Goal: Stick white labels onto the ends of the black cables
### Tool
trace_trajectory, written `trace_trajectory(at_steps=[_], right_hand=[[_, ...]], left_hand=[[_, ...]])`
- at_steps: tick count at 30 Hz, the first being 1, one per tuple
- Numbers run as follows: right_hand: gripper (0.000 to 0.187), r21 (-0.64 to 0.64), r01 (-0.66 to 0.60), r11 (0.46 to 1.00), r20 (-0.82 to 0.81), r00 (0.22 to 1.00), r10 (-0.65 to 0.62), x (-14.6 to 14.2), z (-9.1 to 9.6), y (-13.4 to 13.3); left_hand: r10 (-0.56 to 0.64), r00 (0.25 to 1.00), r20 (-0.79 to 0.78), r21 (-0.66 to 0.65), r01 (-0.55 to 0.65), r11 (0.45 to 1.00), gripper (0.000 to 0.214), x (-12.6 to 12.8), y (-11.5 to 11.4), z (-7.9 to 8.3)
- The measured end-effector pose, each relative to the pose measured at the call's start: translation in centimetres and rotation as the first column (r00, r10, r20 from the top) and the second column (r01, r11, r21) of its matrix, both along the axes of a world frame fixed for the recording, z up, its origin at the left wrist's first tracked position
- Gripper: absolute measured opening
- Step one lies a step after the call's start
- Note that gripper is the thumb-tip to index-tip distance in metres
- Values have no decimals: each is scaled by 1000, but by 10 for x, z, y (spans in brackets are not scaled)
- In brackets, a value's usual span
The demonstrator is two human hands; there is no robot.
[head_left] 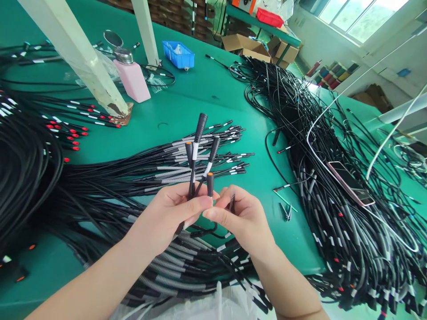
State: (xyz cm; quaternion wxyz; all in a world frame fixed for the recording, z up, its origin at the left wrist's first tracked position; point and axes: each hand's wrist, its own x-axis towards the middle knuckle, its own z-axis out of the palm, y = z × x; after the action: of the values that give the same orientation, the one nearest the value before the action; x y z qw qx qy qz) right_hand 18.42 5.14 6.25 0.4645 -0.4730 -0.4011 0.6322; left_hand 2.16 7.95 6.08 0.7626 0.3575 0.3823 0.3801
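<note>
My left hand (182, 204) is closed around several black cables whose connector ends (200, 126) stand upright above the fingers. Two of those ends show an orange tip, and white labels are wrapped on others. Close beside it, my right hand (238, 213) is pinched at the base of the orange-tipped connector (210, 182), with a dark slim piece partly showing between its fingers. What the right fingertips hold is mostly hidden. Behind and below the hands lie bundles of black cables (133, 171) with grey ribbed sleeves.
A heap of black cables (300, 133) covers the right side, with a phone (350, 182) on it. Nail clippers (286, 212) lie near the heap. Toward the back are a pink bottle (133, 82), a blue bin (178, 55) and white metal posts (83, 58). Coiled cables (26, 164) fill the left.
</note>
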Motion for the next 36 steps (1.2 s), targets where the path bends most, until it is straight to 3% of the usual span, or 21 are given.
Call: trace_trajectory(at_steps=[6, 14, 17, 22, 26, 31, 36], right_hand=[[29, 164, 183, 969, 100, 975, -200, 16, 2, 2], [31, 237, 150, 960, 212, 956, -202, 18, 2, 1], [24, 294, 129, 947, 285, 934, -216, 17, 2, 0], [7, 332, 173, 927, 279, 921, -272, 11, 5, -3], [4, 384, 165, 908, 285, 915, -286, 10, 5, -4], [12, 259, 242, 935, 126, 951, -281, 12, 5, -2], [11, 67, 184, 981, -90, 980, -178, 11, 4, 2]], left_hand=[[0, 1000, -4, 11, 0, 1000, 6, 0, -2, 2], [36, 999, -12, -78, -36, 996, 8, 0, -1, 5], [49, 999, -21, -98, -51, 994, 11, 0, -1, 5], [47, 999, -8, -108, -47, 993, 14, 0, -2, 4], [20, 1000, 3, -105, -20, 994, 17, 1, -2, 4], [-133, 991, -25, -91, 131, 987, 18, 5, -1, 3], [-227, 970, -83, -10, 227, 974, 16, 7, -5, -5]])
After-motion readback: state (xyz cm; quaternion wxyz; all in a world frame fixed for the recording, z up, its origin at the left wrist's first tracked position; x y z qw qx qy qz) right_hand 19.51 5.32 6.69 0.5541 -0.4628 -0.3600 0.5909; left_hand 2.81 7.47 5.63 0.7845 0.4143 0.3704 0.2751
